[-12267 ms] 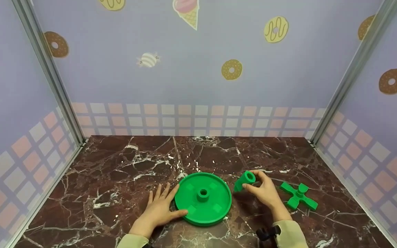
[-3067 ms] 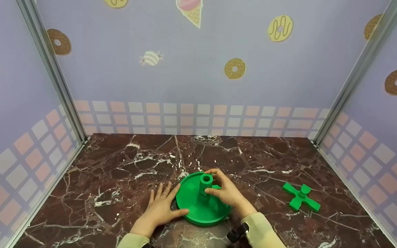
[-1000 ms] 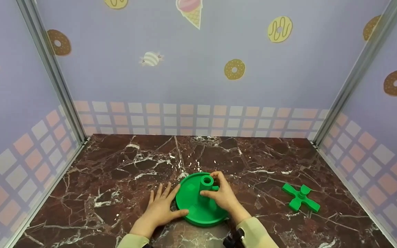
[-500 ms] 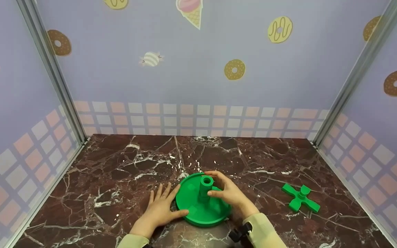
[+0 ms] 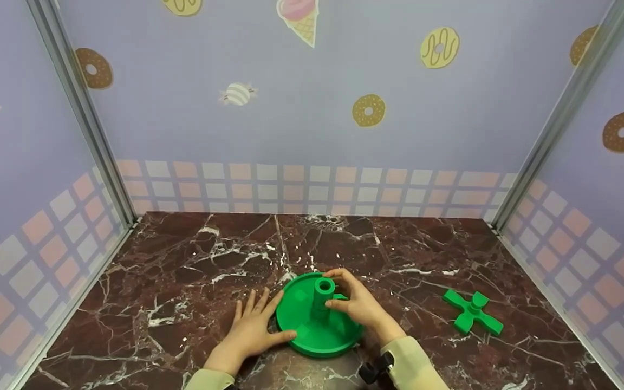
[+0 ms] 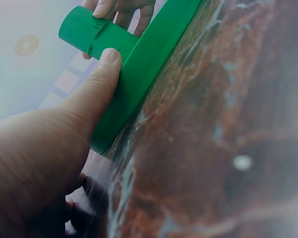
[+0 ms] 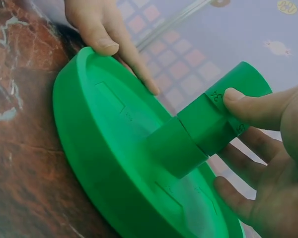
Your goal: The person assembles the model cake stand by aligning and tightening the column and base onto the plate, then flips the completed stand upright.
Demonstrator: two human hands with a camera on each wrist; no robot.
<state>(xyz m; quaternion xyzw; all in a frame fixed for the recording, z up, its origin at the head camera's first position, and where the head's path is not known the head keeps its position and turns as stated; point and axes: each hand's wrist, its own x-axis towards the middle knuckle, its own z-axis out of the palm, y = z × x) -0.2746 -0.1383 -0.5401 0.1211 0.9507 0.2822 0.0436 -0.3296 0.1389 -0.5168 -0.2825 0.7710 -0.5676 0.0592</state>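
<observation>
A round green dish-shaped base (image 5: 298, 306) with a raised rim lies on the tabletop. On its central hub stands an upright green hollow tube (image 5: 323, 292), with a faint seam where tube and hub meet in the right wrist view. My right hand (image 5: 363, 309) pinches the tube (image 7: 216, 114) between thumb and fingers from the right. Spread fairly straight, my left hand (image 5: 252, 327) rests against the base's left side, its thumb (image 6: 107, 67) on the rim. Raised markings show on the tube's wall.
To the right of the base lies a green cross-shaped piece (image 5: 473, 313) with a short central peg. The dark red marbled tabletop (image 5: 203, 287) is bounded by patterned walls (image 5: 317, 108) at the back and sides. Metal posts (image 5: 550, 119) stand in the corners.
The tube, held beside the base at first, now stands on its hub. Lately my right hand has shifted its grip around the tube and back. My left hand has stayed put.
</observation>
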